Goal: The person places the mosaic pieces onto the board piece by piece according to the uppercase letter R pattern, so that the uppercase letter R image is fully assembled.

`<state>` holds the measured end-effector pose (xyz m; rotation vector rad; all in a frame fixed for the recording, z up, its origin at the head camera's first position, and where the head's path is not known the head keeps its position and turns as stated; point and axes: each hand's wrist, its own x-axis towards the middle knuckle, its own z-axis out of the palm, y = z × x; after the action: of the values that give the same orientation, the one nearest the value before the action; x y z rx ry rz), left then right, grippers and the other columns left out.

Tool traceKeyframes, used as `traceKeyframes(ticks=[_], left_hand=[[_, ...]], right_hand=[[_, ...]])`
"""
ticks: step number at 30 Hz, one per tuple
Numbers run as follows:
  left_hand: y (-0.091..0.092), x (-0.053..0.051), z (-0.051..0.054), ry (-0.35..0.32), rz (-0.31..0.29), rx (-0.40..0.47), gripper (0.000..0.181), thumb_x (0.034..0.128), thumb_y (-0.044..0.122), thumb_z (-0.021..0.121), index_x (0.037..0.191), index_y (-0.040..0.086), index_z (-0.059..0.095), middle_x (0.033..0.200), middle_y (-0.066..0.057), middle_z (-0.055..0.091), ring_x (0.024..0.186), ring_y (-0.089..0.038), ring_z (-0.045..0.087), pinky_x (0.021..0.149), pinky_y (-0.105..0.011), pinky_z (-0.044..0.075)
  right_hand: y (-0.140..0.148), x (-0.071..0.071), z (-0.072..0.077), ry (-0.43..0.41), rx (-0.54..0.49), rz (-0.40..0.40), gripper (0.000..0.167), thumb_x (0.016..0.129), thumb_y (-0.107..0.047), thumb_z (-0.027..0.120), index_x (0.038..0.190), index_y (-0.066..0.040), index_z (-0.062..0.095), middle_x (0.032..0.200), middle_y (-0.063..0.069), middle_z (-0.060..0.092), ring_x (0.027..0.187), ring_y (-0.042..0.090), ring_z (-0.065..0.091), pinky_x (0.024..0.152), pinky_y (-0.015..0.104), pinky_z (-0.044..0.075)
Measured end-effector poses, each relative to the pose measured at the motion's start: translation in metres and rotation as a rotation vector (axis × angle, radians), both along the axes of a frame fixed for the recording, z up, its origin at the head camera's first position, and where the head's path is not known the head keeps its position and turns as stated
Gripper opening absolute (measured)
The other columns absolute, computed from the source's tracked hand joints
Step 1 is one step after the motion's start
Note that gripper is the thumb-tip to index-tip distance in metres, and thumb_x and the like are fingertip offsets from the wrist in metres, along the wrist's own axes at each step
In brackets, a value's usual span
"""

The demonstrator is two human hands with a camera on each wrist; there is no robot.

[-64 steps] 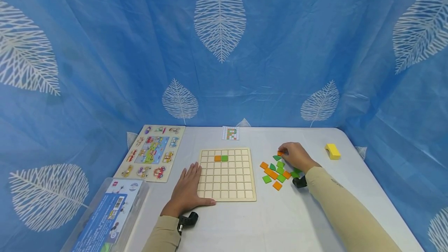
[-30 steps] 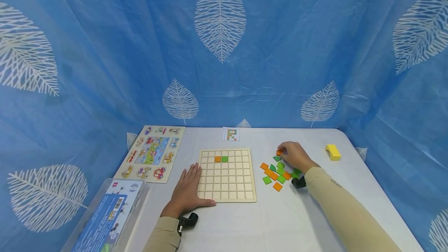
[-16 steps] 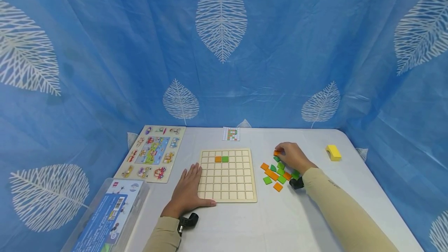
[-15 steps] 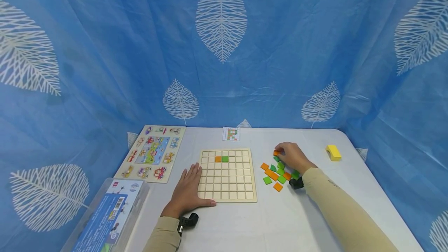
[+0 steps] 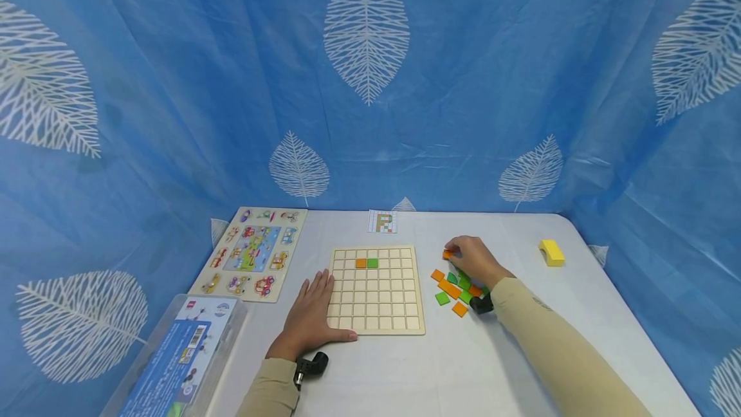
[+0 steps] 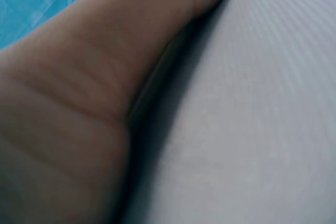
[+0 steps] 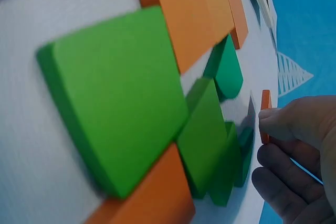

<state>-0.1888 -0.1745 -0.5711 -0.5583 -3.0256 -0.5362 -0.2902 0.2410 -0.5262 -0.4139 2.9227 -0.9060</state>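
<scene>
A square wooden grid board (image 5: 376, 301) lies mid-table, with an orange square (image 5: 361, 263) and a green square (image 5: 372, 263) side by side in its second row. My left hand (image 5: 309, 317) lies spread along the board's left edge, thumb at its near edge; the left wrist view shows part of this hand (image 6: 79, 93) over white cloth. Right of the board, my right hand (image 5: 476, 259) pinches an orange tile (image 5: 448, 254) behind a loose pile. The right wrist view shows that orange tile (image 7: 265, 116) edge-on between thumb and fingers, beyond green tiles (image 7: 115, 98).
A small pattern card (image 5: 382, 221) lies behind the board. To the left are a vehicle puzzle board (image 5: 230, 246) and a clear plastic case (image 5: 173, 359). A yellow arch block (image 5: 551, 253) stands at the right. Behind the table hangs a blue curtain (image 5: 463, 82).
My right hand has moved left with the orange tile in its fingers, now partly covering the green tiles at the back of the pile. The left hand stays in place.
</scene>
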Motion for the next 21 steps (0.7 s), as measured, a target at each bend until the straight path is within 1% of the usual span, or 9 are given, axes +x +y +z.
traceKeyframes(ticks=[4, 6, 12, 21], left_hand=[[0.0, 0.0, 0.0, -0.01, 0.004, -0.011, 0.149, 0.0614, 0.097, 0.068, 0.165, -0.002, 0.026, 0.172, -0.017, 0.019, 0.159, -0.033, 0.012, 0.127, -0.051, 0.008], [0.0, 0.0, 0.0, -0.011, 0.005, -0.014, 0.15, 0.0613, 0.097, 0.068, 0.165, -0.002, 0.025, 0.173, -0.016, 0.019, 0.159, -0.032, 0.011, 0.127, -0.05, 0.008], [0.0, 0.001, -0.001, 0.013, -0.004, 0.012, 0.148, 0.0618, 0.094, 0.071, 0.164, -0.004, 0.028, 0.171, -0.019, 0.022, 0.158, -0.035, 0.016, 0.127, -0.053, 0.011], [0.0, 0.0, 0.0, -0.015, 0.006, -0.018, 0.149, 0.0617, 0.096, 0.068, 0.166, -0.001, 0.025, 0.173, -0.016, 0.019, 0.159, -0.031, 0.012, 0.127, -0.05, 0.007]], right_hand=[[-0.005, -0.001, -0.001, -0.023, -0.014, -0.011, 0.027, 0.097, -0.002, 0.077, 0.123, 0.0, 0.075, 0.118, 0.012, 0.072, 0.114, 0.033, 0.066, 0.102, 0.051, 0.054], [-0.007, -0.001, -0.001, -0.02, -0.016, -0.011, 0.027, 0.097, -0.002, 0.077, 0.124, 0.0, 0.075, 0.119, 0.012, 0.072, 0.115, 0.033, 0.065, 0.102, 0.052, 0.053], [-0.014, -0.002, 0.0, -0.029, -0.031, -0.015, 0.027, 0.097, -0.005, 0.077, 0.125, -0.002, 0.075, 0.122, 0.011, 0.071, 0.118, 0.032, 0.065, 0.104, 0.051, 0.052], [-0.028, -0.002, 0.003, -0.003, -0.035, 0.008, 0.024, 0.098, -0.004, 0.076, 0.122, -0.003, 0.076, 0.118, 0.01, 0.072, 0.113, 0.031, 0.066, 0.101, 0.05, 0.055]])
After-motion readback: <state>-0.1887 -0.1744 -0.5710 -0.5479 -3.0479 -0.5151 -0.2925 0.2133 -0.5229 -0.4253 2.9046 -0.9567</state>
